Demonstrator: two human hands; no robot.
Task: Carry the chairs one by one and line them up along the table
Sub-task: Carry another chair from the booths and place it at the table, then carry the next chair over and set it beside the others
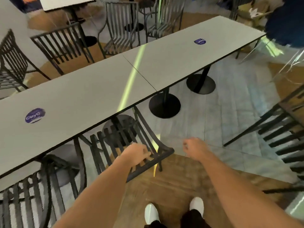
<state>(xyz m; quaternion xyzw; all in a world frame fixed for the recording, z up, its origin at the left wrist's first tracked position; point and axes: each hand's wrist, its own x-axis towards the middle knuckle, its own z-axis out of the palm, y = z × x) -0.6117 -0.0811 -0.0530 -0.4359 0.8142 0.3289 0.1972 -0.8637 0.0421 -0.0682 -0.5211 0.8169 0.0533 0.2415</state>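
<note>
The black slatted chair point(131, 145) in front of the person is sitting tucked in at the near edge of the long grey bench point(92, 89), its seat partly under the top and its backrest rail facing the person. The left hand point(137, 154) is lying over that top rail with its fingers curled around it, so it is grasping the chair. The right hand point(194, 148) is hanging in the air just beside the chair's right corner, loosely curled and holding nothing.

To the left, a second chair point(37, 195) is already standing at the same near side of the bench, just beside the first. That makes two places on this side looking filled, though motion blur is making the exact alignment hard to judge.

The right stretch of the near side, past the two round pedestal bases point(164, 106), is showing bare floor, so more chairs seem to be needed there. Another chair point(283, 134) is standing apart at the right edge of view, and it is probably waiting to be carried over. Across the bench, several chairs point(62, 46) are standing along the far side at uneven angles. The person's white shoes point(151, 213) are planted on the brown floor point(172, 178) behind the held chair.
</note>
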